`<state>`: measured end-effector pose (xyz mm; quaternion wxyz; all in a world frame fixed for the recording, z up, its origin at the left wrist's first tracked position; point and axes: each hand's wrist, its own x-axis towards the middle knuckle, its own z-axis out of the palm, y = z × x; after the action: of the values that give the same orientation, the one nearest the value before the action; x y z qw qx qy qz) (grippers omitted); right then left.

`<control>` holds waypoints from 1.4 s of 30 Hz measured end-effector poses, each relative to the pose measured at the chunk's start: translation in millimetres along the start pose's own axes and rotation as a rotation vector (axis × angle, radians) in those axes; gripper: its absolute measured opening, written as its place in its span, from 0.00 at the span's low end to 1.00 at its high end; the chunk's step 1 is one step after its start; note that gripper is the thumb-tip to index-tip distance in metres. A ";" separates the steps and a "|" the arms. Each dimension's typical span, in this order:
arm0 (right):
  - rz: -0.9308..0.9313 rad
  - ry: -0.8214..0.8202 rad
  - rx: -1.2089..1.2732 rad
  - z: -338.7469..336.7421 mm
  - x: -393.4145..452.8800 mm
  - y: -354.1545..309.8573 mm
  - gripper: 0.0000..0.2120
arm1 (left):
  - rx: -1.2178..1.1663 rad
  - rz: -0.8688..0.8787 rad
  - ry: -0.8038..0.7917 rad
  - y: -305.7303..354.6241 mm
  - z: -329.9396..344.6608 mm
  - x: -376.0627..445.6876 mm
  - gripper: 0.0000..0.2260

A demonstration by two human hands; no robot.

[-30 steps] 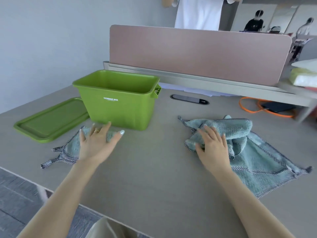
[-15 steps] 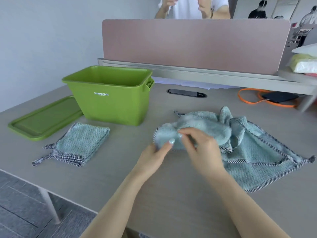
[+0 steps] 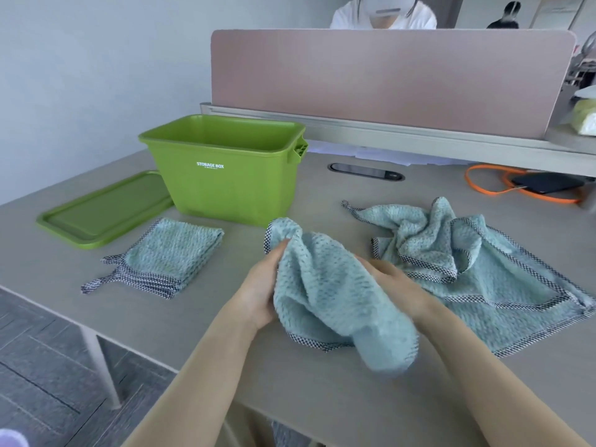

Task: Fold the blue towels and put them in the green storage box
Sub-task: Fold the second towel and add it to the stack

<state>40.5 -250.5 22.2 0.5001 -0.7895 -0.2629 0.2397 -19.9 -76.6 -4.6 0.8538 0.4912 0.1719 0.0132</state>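
A crumpled blue towel [image 3: 329, 288] with a checked hem is held up just above the table between both hands. My left hand [image 3: 261, 285] grips its left edge; my right hand [image 3: 396, 285] holds it from behind, partly hidden by the cloth. A folded blue towel [image 3: 167, 253] lies flat in front of the green storage box [image 3: 225, 185], which stands open at the left. At least one more blue towel [image 3: 467, 266] lies rumpled on the table to the right.
The box's green lid [image 3: 103, 214] lies flat left of the box. A pink divider [image 3: 387, 82] stands at the back of the table, with a person seated behind it. An orange cable [image 3: 483, 185] and a black device [image 3: 545, 183] lie at the far right. The table edge runs near left.
My left hand left the folded towel and came over to the right pile. Both hands have pulled one towel off the pile, leftward and toward me, and lifted it.
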 end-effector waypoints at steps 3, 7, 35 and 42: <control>-0.018 -0.123 0.069 -2.0 2.2 5.9 0.21 | -0.023 -0.002 -0.009 1.5 -2.5 0.8 0.18; -0.037 -0.067 0.445 -8.6 4.8 13.5 0.08 | 0.019 -0.005 -0.070 5.3 -2.0 -0.9 0.16; -0.060 0.293 -1.201 33.1 1.3 17.5 0.46 | 1.867 0.260 0.065 -7.5 -27.4 -1.9 0.27; -0.031 -0.208 -0.924 18.8 1.3 24.0 0.43 | 1.945 0.128 0.233 16.2 -35.3 -35.1 0.28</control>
<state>33.6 -245.9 -7.2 0.0712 -0.8972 -0.4022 0.1680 -61.4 -45.5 2.8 0.0522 0.9843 0.1641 -0.0394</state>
